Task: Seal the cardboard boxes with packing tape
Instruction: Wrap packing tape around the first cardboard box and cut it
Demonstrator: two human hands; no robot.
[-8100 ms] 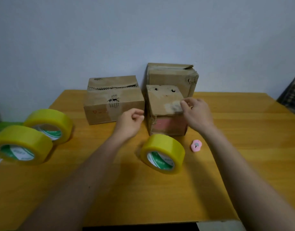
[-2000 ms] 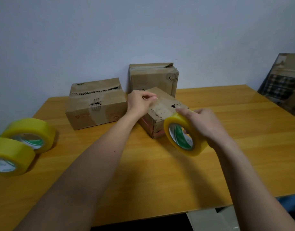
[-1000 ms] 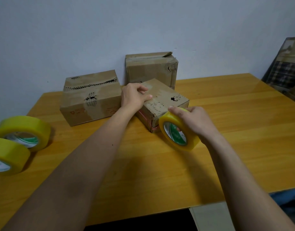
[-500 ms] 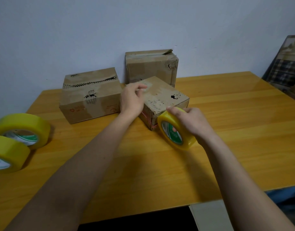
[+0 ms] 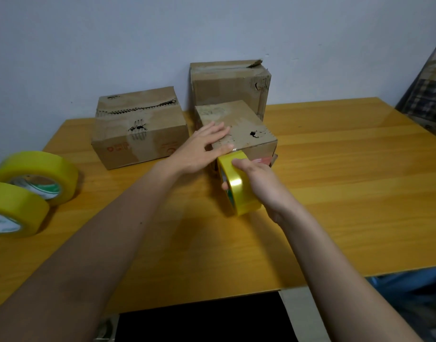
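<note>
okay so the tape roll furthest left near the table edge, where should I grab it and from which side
Take the nearest tape roll by its yellow outer band, coming from above with thumb and fingers across opposite sides. It lies on the table tilted, its open core facing the camera, so the curved band is exposed on top. The second roll sits close behind, so avoid approaching from that side.

Two bare forearms, no sleeves. Nothing worn on left hand [image 5: 199, 150] or right hand [image 5: 257, 180]: no rings, watch, gloves.

Matt worn cardboard box [image 5: 239, 127]; glossy plastic tape roll [image 5: 239, 191]; smooth wood table [image 5: 335, 193].
</note>
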